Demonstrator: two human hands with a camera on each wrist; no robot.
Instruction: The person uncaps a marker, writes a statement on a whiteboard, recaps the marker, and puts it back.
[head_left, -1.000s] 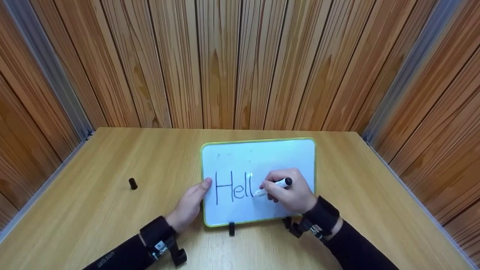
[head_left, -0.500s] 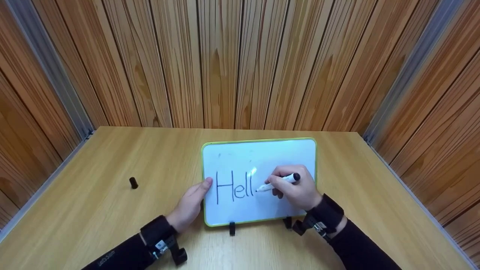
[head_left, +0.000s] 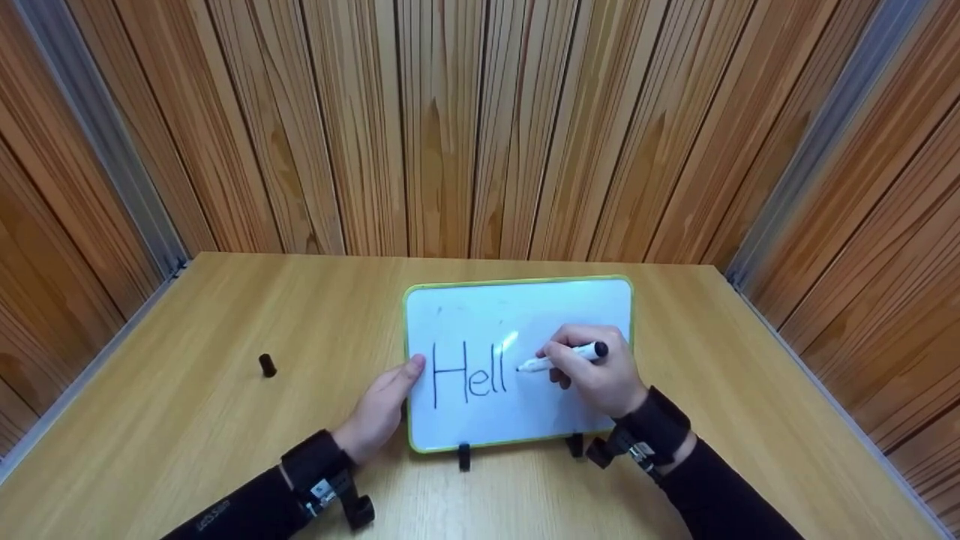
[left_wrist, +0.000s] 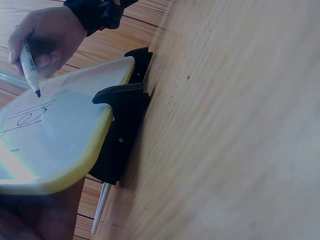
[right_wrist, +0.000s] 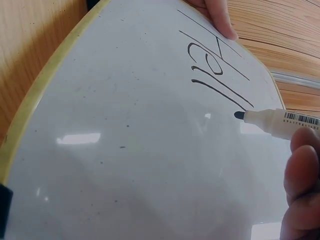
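Observation:
A whiteboard (head_left: 495, 422) with a yellow-green rim leans in a black stand (left_wrist: 120, 135) on the table. "Hell" is written on it in dark ink, seen upright in the head view. My left hand (head_left: 381, 409) grips the board's left edge, thumb on the front face, its other fingers hidden behind. In my right hand (head_left: 604, 375) is a white marker (head_left: 551, 363), pinched between thumb and fingers. The marker's dark tip (right_wrist: 239, 115) points at the board just right of the last "l", close over the surface. Its back end is black.
A small black marker cap (head_left: 267, 365) stands on the wooden table (head_left: 187, 420) to the left of the board. Two black stand feet (head_left: 464, 457) jut out under the board's lower edge. Wood-panelled walls (head_left: 435, 127) close off the back and both sides.
My right hand and the marker have moved right and a little up from the foot of the second "l", which is now finished. The left hand and board have stayed in place.

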